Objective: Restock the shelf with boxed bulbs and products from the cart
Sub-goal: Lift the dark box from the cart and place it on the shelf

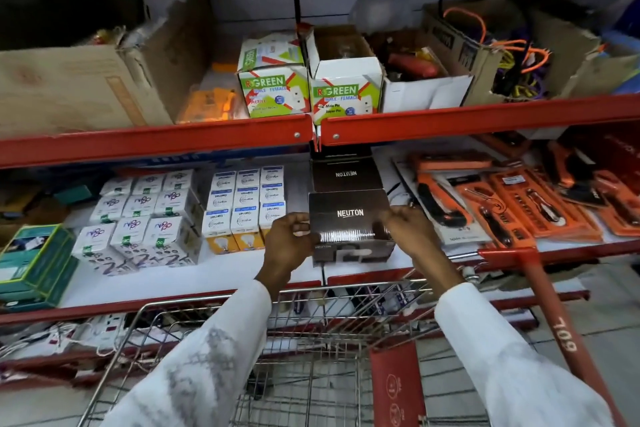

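A dark brown NEUTON box [349,215] rests on top of another dark NEUTON box [353,253] near the front of the white middle shelf [207,277]. My left hand [289,239] grips its left side and my right hand [407,229] grips its right side. A third NEUTON box [346,173] stands just behind. Left of them sit rows of small white and orange bulb boxes [244,208] and white bulb boxes with purple print [138,218]. The wire cart [311,340] stands below my arms, and nothing shows in the part of its basket in view.
Orange tool packs [512,204] lie on the shelf to the right. A green box [34,260] sits at the far left. The upper shelf holds green-and-white boxes [273,90], cardboard cartons [79,87] and cables [512,59]. The cart's red handle [554,315] is at right.
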